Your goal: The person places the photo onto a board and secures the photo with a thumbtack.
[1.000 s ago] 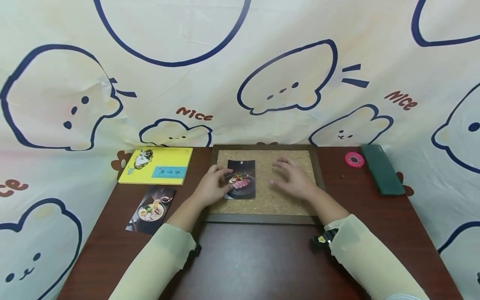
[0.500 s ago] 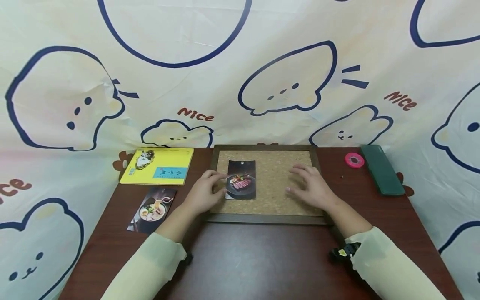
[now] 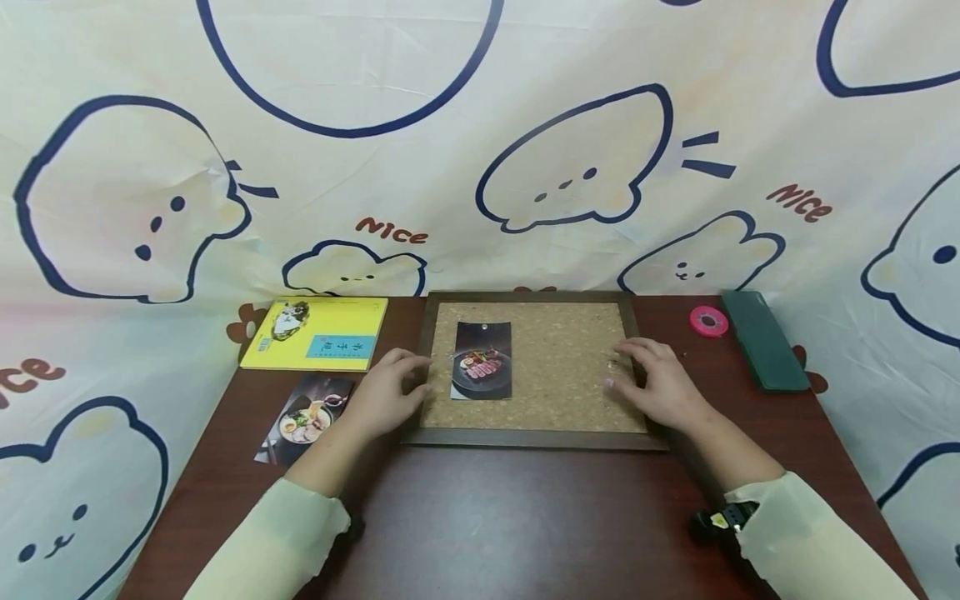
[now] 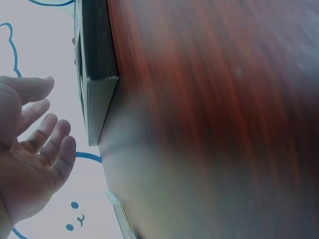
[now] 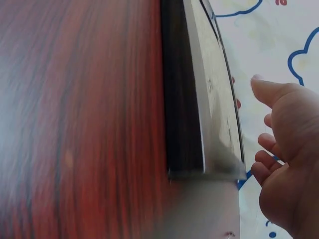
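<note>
A cartoon-printed cloth rises behind the brown table. The framed cork board lies mid-frame, the yellow book to its left. At the board's left edge, the left hand is loosely bent, holding nothing; the right hand, at its right edge, is likewise relaxed, holding nothing. The green case lies centre right. The steak photo lies on the board's left half, the noodle photo below the book, the pink roll beside the case.

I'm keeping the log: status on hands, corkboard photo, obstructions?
Left hand at left edge of corkboard; right hand over its right edge. Nothing seen in either. Food photo on corkboard, left of centre; nothing covering it.
</note>
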Tool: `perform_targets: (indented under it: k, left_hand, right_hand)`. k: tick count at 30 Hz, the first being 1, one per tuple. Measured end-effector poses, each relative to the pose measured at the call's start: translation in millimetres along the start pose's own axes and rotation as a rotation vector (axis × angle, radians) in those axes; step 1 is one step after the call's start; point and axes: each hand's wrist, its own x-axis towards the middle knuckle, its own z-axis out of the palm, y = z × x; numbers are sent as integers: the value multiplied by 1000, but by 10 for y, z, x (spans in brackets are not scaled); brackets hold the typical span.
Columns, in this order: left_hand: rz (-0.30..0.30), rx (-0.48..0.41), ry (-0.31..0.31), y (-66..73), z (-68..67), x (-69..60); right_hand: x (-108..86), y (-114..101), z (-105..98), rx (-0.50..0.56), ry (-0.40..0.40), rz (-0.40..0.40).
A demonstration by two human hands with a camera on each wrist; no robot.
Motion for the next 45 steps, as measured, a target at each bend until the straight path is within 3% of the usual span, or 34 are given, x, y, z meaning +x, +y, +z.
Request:
perform_targets:
  k: [7, 17, 39, 45]
  left_hand:
    - [-45, 19, -24, -102, -69, -68]
    - [-49, 37, -6, -300, -194, -145]
    - [-90, 124, 23, -719, -391, -379]
    - [-148, 114, 18, -809, -456, -422]
  right_hand:
    - [-133, 153, -92, -31, 29, 27]
    - [-259, 378, -231, -57, 67, 84]
    - [-270, 787, -335, -112, 139, 203]
    - [-259, 852, -371, -120, 121, 244]
